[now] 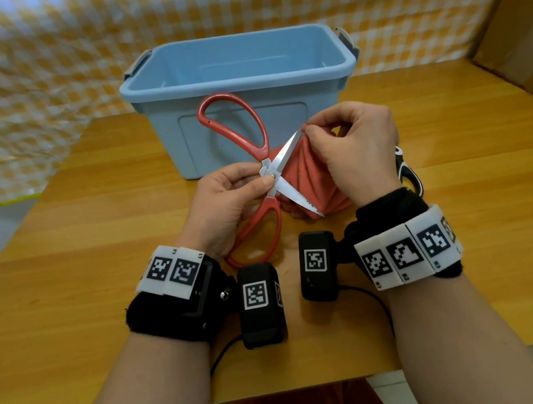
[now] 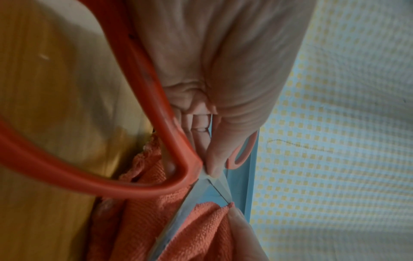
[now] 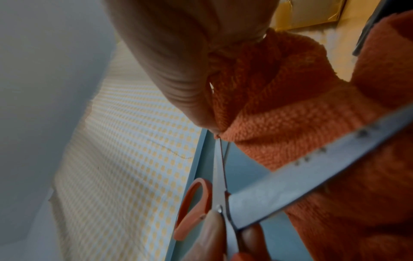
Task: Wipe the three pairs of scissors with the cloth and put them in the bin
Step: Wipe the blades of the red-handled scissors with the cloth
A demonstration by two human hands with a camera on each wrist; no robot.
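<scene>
Left hand: the left hand [image 1: 226, 199] pinches the pivot of the large red-handled steel scissors [image 1: 257, 167], whose blades stand spread apart
Right hand: the right hand [image 1: 356, 152] grips the orange-red textured cloth [image 1: 302, 179]; its fingertips press cloth on the upper blade's tip
Bin: the pale blue plastic bin [image 1: 238, 75] stands just beyond both hands
Surface: a yellow wooden table [image 1: 72, 283]; black-and-white scissor handles [image 1: 409, 170] peek from behind the right wrist
Room: a yellow-checked cloth backdrop [image 1: 37, 60] hangs beyond the bin; a brown cardboard box [image 1: 521, 34] sits far right

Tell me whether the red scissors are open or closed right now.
Open. The red scissors have their two blades spread in a V from the pivot, which the left hand pinches; the right hand pinches the cloth on one blade's tip.
</scene>
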